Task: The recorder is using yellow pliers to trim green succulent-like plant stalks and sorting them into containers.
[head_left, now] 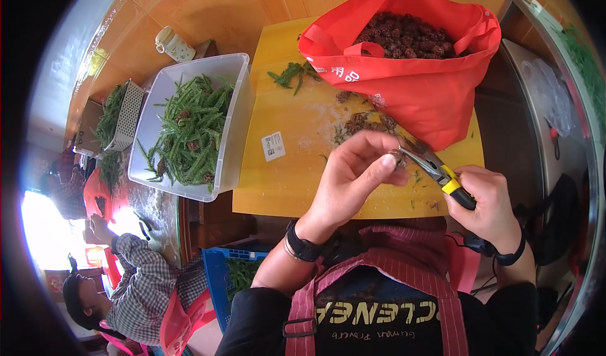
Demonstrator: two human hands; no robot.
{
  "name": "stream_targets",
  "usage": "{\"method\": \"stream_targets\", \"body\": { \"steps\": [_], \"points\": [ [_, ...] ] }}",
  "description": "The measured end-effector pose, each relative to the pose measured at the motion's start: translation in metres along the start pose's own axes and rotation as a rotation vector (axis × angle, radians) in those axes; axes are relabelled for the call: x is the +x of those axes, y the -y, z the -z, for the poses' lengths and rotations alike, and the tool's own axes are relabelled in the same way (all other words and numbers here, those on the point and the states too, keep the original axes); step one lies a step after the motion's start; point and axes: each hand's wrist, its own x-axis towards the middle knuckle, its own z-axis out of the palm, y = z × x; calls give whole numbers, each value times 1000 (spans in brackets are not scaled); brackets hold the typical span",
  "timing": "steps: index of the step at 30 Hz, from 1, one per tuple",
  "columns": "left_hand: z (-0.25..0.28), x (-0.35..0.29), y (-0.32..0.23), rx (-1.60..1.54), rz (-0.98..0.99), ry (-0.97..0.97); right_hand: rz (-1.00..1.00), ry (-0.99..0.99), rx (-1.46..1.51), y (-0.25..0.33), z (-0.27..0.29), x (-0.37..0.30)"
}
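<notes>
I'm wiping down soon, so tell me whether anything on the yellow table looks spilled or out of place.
Yes. Brown bits lie loose on the yellow table beside the red bag, and green sprigs lie outside the clear bin. They look stray because the bag holds cones and the bin holds similar greenery.

A black short-sleeved shirt [505, 312] with yellow lettering [379, 313], a maroon pinstriped apron [407, 239] with buckled strap [305, 302], black wristbands [303, 247], a pale bracelet [288, 249].
</notes>
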Motion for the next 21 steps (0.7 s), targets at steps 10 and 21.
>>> {"method": "stream_targets", "body": {
  "steps": [10,21],
  "points": [
    [1,-2,6,175,0,16,-56,46,24,-1,1,-1],
    [0,3,7,1133,-851,38,-107,79,61,-4,-1,-5]
  ]
}}
